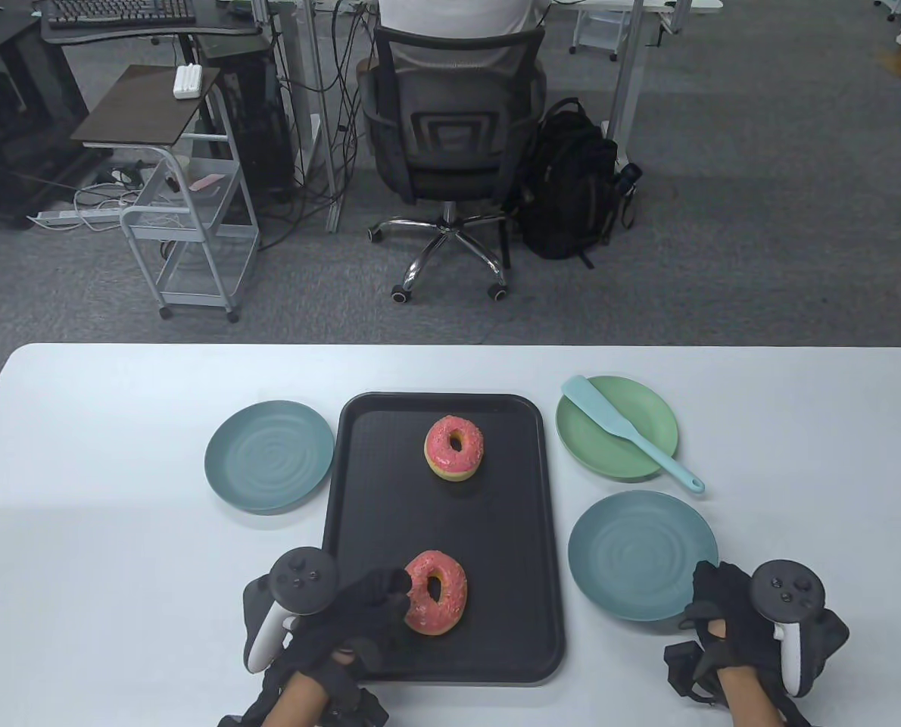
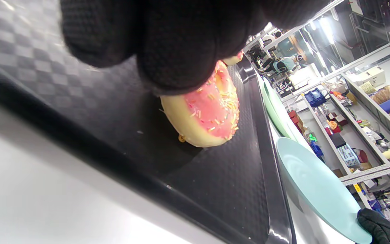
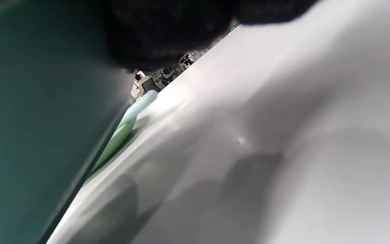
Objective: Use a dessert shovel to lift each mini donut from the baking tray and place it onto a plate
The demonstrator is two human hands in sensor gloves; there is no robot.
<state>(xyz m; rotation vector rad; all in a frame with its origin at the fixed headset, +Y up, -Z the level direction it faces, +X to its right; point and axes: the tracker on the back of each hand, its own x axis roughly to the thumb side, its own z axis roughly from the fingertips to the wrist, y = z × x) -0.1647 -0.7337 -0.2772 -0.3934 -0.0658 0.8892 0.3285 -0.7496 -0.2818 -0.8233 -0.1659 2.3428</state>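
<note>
Two pink-iced donuts lie on the black baking tray (image 1: 352, 485). The far donut (image 1: 454, 447) lies flat. My left hand (image 1: 390, 598) grips the left edge of the near donut (image 1: 439, 594), which stands tilted up. In the left wrist view my fingers (image 2: 174, 51) cover the top of that donut (image 2: 212, 112). The pale teal dessert shovel (image 1: 625, 439) lies across the green plate (image 1: 647, 420), with no hand on it. My right hand (image 1: 712, 598) holds the near right rim of a blue plate (image 1: 632, 553), with its fingers curled over the edge.
A second blue plate (image 1: 269, 458) sits left of the tray. The shovel's handle end (image 1: 689, 481) hangs past the green plate onto the white table (image 1: 117, 568). Beyond the far table edge are an office chair (image 1: 450, 144), a backpack and a wheeled cart.
</note>
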